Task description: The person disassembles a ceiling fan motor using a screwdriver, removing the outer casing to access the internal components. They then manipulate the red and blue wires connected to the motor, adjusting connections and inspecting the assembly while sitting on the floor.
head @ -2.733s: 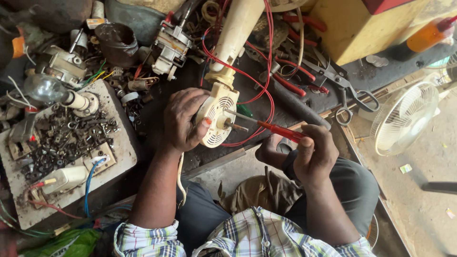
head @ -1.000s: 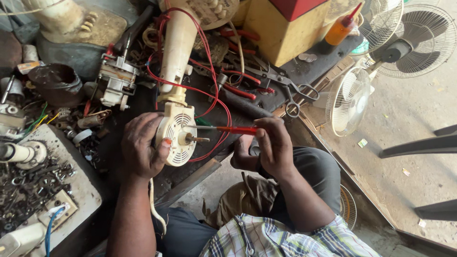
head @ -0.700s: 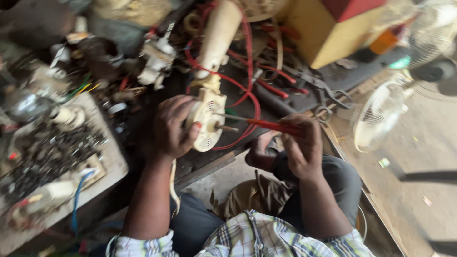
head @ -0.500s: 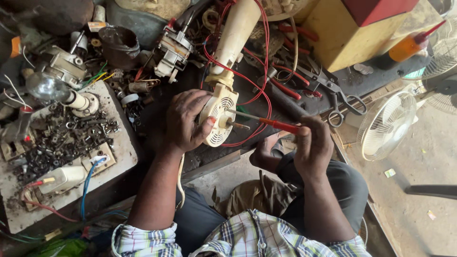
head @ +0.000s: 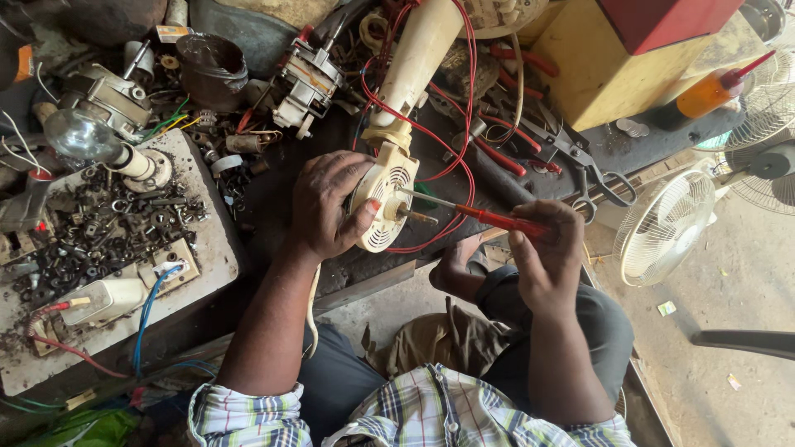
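While left hand (head: 327, 207) grips fan motor (head: 383, 197), right hand (head: 542, 248) applies screwdriver (head: 472, 213).

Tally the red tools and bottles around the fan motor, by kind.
Red-handled screwdriver, in the right hand: 1
Red-handled pliers: 1
Orange bottle with red nozzle: 1
Total: 3

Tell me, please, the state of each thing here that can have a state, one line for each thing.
Left hand: gripping the fan motor housing.
Right hand: closed around the red screwdriver.
Fan motor housing: cream, lying on the bench, shaft bare.
Red screwdriver: nearly level, tip at the housing face.
Light bulb: unlit.
Scissors: lying on the bench.
Orange bottle: capped, lying on its side.
White fan: grille on.
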